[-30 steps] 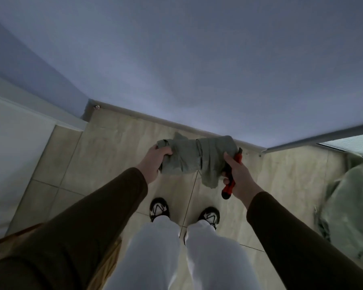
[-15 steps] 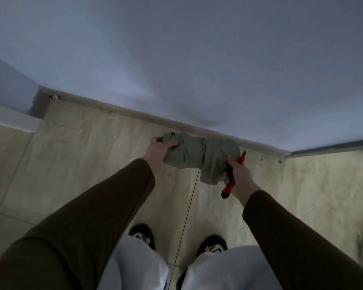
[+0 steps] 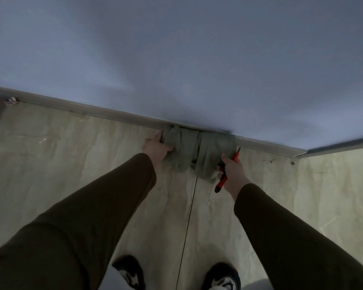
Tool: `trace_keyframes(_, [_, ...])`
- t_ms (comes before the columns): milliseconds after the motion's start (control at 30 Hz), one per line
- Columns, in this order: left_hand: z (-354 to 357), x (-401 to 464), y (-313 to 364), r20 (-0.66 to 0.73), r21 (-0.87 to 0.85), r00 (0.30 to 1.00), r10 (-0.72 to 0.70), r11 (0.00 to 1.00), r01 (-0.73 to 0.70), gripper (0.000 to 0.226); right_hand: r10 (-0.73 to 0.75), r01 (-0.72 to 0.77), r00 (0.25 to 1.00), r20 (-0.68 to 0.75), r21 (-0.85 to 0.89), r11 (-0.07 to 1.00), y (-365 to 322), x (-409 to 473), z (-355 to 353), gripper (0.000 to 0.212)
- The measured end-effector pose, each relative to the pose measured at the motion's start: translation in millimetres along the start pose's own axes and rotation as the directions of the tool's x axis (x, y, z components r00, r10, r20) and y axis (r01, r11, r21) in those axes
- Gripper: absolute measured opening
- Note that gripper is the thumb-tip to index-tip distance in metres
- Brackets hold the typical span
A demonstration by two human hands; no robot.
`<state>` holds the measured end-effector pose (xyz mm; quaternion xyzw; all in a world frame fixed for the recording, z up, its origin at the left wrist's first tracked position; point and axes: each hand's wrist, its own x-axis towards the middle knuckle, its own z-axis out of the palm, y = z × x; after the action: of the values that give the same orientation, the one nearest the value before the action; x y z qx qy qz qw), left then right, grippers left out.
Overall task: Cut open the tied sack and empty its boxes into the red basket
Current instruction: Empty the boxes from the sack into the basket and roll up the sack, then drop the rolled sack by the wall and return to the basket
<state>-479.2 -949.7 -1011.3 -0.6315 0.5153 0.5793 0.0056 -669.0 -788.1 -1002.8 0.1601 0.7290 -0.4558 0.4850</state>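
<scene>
Both hands hold a rolled-up grey-green sack [image 3: 197, 151] out in front of the body, above the floor. Left hand [image 3: 157, 148] grips the left end of the bundle, fingers wrapped round the cloth and thumb on the near side. Right hand [image 3: 232, 170] grips the right end and at the same time clasps a red-and-black cutter [image 3: 226, 172], whose handle sticks out toward the near side below the palm while its tip shows just beyond the thumb, on the far right. The sack is folded over itself, with a dark crease down its middle and a loose flap hanging from its near edge. Its far edge lines up with the grey skirting board [image 3: 92, 110] at the foot of the pale blue wall [image 3: 176, 59]. Below lies a beige tiled floor [image 3: 71, 153]. Dark brown sleeves cover both arms, and two dark shoes with white markings [image 3: 127, 271] show at the near edge.
</scene>
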Motion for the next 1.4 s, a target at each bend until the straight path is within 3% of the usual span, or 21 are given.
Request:
trace_keyframes(67, [4,7,-4,-0.077,0.168,0.997,0.006,0.986,0.007,0.076,0.013,-0.014,1.0,-0.02,-0.05,0.999,3,12,1,0.036])
trace_keyframes(267, [15,9,-6,-0.084,0.012,0.996,0.044,0.999,-0.043,0.074,-0.086,0.074,0.994,-0.072,-0.153,0.985,5,33,4,0.043])
trace_keyframes(400, [13,6,-9,-0.064,-0.083,0.998,0.011,0.996,-0.016,0.088,-0.072,0.067,0.997,-0.023,-0.175,0.982,2,35,1,0.047])
trace_keyframes(633, [-10,-29,-2,-0.082,-0.008,0.996,-0.034,0.999,0.033,0.101,-0.24,0.144,0.955,-0.176,-0.433,0.89,-16,-6,-13,0.067])
trace_keyframes(900, [-50,-179,53,-0.055,0.044,0.998,-0.03,0.999,0.033,0.06,-0.276,0.234,0.961,-0.008,-0.506,0.83,-66,-155,-15,0.036])
trace_keyframes(1033, [-82,-280,97,-0.049,-0.042,0.998,-0.038,0.998,0.036,0.047,-0.299,0.283,0.953,0.048,-0.498,0.82,-97,-256,-19,0.021])
trace_keyframes(1400, [-146,-553,182,-0.189,-0.233,0.978,-0.09,0.972,0.044,0.031,-0.267,0.378,0.914,0.304,-0.404,0.833,-184,-520,-68,0.013])
